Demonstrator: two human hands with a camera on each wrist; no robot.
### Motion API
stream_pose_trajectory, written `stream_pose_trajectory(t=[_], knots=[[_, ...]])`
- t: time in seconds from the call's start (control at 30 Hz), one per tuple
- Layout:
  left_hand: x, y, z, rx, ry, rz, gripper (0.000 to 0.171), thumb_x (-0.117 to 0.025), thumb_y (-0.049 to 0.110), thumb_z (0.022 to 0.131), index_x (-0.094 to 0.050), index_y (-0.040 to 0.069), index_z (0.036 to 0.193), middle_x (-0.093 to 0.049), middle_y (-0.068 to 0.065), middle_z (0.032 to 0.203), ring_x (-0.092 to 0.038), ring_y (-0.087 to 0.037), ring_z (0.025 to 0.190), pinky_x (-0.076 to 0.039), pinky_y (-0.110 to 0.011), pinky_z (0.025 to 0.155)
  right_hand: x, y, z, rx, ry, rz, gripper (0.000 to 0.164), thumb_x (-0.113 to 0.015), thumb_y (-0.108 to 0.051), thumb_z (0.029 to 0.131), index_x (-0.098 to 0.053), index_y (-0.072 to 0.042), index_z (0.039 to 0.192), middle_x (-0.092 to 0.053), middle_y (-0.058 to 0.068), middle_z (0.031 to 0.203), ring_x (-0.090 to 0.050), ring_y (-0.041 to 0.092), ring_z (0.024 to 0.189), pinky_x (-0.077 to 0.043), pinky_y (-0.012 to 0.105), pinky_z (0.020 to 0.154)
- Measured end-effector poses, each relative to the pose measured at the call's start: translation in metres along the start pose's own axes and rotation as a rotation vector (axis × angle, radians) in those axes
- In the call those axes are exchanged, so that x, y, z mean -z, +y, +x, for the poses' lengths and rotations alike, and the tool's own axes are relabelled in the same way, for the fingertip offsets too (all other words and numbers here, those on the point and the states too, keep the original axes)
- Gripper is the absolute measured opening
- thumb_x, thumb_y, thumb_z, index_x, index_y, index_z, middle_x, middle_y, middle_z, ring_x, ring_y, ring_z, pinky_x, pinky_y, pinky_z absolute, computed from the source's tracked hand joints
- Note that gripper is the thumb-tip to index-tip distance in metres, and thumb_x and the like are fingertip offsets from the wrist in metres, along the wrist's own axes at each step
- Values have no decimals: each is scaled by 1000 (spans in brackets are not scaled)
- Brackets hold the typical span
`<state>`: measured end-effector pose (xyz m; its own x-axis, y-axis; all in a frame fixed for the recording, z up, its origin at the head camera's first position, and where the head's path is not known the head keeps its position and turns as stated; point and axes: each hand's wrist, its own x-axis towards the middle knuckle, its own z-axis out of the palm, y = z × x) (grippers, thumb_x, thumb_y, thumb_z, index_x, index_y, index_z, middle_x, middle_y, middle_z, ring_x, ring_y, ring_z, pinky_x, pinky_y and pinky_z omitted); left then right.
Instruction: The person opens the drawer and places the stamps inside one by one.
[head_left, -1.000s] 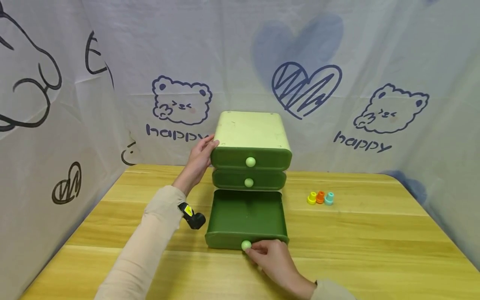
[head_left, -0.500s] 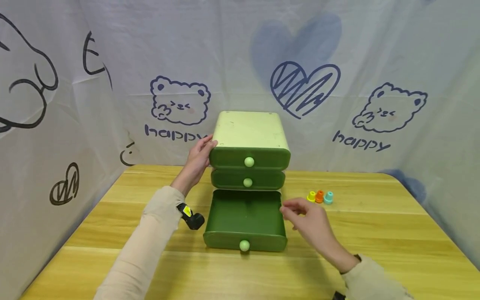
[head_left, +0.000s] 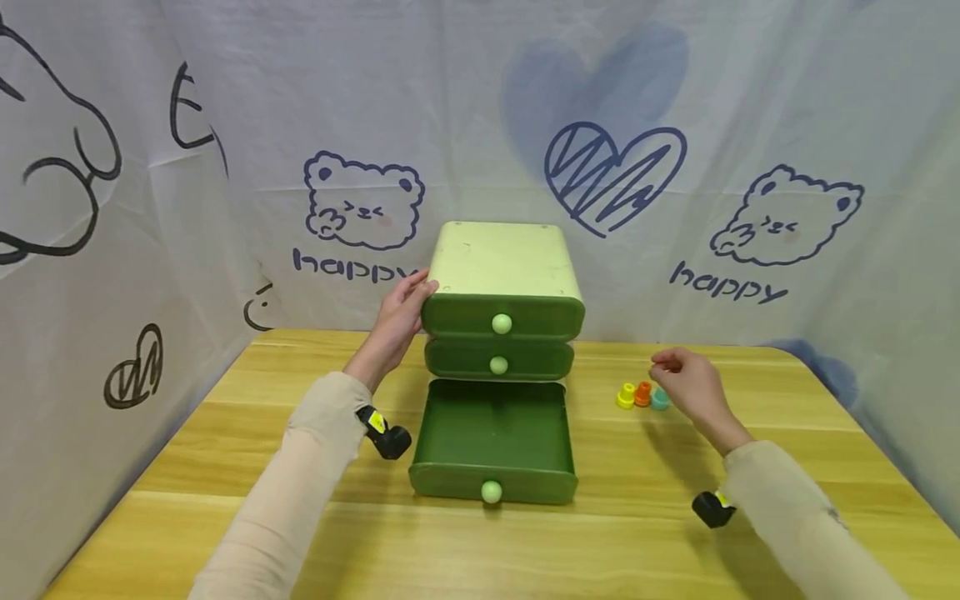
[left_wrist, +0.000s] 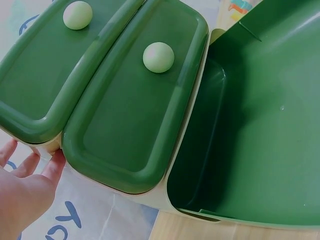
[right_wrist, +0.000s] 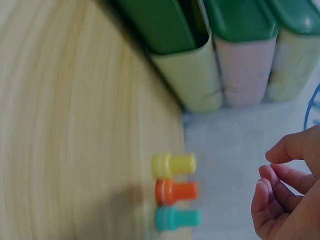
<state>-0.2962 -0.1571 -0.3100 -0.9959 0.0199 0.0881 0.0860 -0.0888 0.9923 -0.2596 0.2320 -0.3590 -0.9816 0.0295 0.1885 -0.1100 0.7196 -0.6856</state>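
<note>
A small three-drawer cabinet (head_left: pixel 502 258) with a pale yellow-green top stands mid-table. Its bottom drawer (head_left: pixel 495 437) is pulled out, with nothing visible in it, while the upper two are in. My left hand (head_left: pixel 396 321) rests against the cabinet's left side near the top, fingers extended along it in the left wrist view. Over the table at right is my right hand (head_left: pixel 693 387), fingers loosely bent and holding nothing. Just beside it, in a row, stand three small stepped plastic pieces: yellow (right_wrist: pixel 174 165), orange (right_wrist: pixel 176 191) and teal (right_wrist: pixel 177 218).
The wooden table (head_left: pixel 750 433) reaches back to a pale cloth backdrop (head_left: pixel 480 108) printed with bears and hearts. A dark wrist camera (head_left: pixel 714 508) hangs under the right sleeve, another (head_left: pixel 388 437) beside the left one.
My right hand has let go of the bottom drawer's knob and moved right and back, toward the three coloured pieces. The left hand stays against the cabinet; the drawer remains out.
</note>
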Motion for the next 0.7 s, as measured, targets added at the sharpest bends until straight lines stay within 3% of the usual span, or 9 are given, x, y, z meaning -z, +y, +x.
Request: stream_pose_trajectory(t=[0.2, 0.5, 0.7], knots=[[-1, -2, 1, -3, -4, -2, 63, -53, 30, 96, -30, 9, 151, -34, -15, 147, -41, -27, 131, -39, -33, 106, 0, 24, 11, -26, -33, 2, 25, -60, -4, 88, -62, 11, 108, -64, 22, 97, -58, 29, 85, -48, 27, 66], [-1, -1, -2, -2, -8, -13, 63, -53, 28, 96, -30, 8, 151, -34, -16, 146, -41, -27, 131, -40, -33, 106, -8, 51, 17, -126, -133, 90, 38, -64, -2, 86, -56, 17, 118, -59, 31, 114, -57, 39, 100, -51, 41, 84], [-1, 0, 0, -9, -13, -14, 63, -53, 29, 96, -30, 7, 151, -33, -17, 146, -41, -27, 131, -39, -33, 106, -9, 64, 21, -150, -166, 100, 40, -67, -3, 84, -56, 17, 117, -60, 31, 113, -57, 38, 99, -51, 39, 81]])
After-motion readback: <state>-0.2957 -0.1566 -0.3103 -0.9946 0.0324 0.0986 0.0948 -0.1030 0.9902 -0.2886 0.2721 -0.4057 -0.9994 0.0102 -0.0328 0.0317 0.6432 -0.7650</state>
